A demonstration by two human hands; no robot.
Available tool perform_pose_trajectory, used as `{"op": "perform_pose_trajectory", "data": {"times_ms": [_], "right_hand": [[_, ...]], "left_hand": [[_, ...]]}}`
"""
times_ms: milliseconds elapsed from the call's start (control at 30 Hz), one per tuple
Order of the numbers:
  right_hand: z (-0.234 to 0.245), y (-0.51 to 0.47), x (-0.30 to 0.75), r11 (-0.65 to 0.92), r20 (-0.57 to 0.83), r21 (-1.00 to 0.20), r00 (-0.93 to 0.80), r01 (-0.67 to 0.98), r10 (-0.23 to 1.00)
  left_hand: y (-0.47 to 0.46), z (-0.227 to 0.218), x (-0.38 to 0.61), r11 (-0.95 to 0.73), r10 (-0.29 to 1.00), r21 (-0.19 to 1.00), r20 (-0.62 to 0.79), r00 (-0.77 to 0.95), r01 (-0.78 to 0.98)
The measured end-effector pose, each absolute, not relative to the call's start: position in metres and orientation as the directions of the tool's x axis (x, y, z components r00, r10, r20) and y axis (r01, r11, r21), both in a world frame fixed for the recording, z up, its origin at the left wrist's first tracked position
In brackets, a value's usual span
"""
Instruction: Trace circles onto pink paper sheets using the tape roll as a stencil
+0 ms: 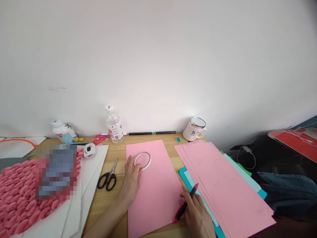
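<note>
Our left grip (131,178) was narrow on the near-left rim of the white ring (148,166), which lay flat on the large pink sheet (158,191), presumably pinned against sliding. Our right grip (198,211) held a black-and-red marker (185,205), slanted over the sheet's right edge; writing end uncertain. Right of that grip, overlapping pink papers (230,185) bore faint curved marks, perhaps stacked aside for room. Just left of the left grip, we noted black-handled scissors (112,170) on the worktop (101,202), liable to snag a sideways move. Beyond both grips: clear bottle (114,129), white mug (193,131), neither obstructing us.
</note>
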State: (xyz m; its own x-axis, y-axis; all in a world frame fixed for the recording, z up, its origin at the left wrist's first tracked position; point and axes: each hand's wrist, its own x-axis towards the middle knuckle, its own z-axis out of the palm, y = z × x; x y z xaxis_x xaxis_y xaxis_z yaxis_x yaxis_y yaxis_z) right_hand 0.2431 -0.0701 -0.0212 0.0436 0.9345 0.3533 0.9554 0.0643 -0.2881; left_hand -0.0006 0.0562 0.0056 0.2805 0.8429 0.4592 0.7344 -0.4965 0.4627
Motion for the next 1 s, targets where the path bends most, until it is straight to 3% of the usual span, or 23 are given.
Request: {"op": "perform_pose_trajectory", "data": {"times_ms": [233, 400, 533, 700, 800, 1000], "right_hand": [[-0.013, -0.060, 0.241, 0.154, 0.404, -0.277, -0.030, 0.948, 0.914], [-0.012, -0.066, 0.242, 0.028, 0.350, -0.315, 0.089, 0.949, 0.933], [0.017, -0.036, 0.238, 0.024, 0.321, -0.498, 0.158, 0.867, 0.934], [0.045, 0.050, 0.195, 0.103, 0.306, -0.819, 0.279, 0.565, 0.910], [0.033, 0.092, 0.163, 0.129, 0.269, -0.879, 0.255, 0.459, 0.929], [0.006, 0.111, 0.143, 0.174, 0.258, -0.857, 0.110, 0.485, 0.960]], "left_hand": [[0.059, 0.007, 0.004, -0.474, 0.850, 0.484, 0.468, 0.240, 0.735], [0.055, 0.005, 0.003, -0.463, 0.836, 0.430, 0.502, 0.221, 0.775], [0.068, 0.017, 0.009, -0.400, 0.861, 0.368, 0.464, 0.206, 0.839], [0.086, 0.024, 0.023, -0.343, 0.899, 0.324, 0.385, 0.209, 0.882], [0.083, 0.017, 0.027, -0.349, 0.894, 0.262, 0.381, 0.236, 0.900], [0.074, 0.007, 0.025, -0.365, 0.877, 0.153, 0.388, 0.284, 0.918]]}}
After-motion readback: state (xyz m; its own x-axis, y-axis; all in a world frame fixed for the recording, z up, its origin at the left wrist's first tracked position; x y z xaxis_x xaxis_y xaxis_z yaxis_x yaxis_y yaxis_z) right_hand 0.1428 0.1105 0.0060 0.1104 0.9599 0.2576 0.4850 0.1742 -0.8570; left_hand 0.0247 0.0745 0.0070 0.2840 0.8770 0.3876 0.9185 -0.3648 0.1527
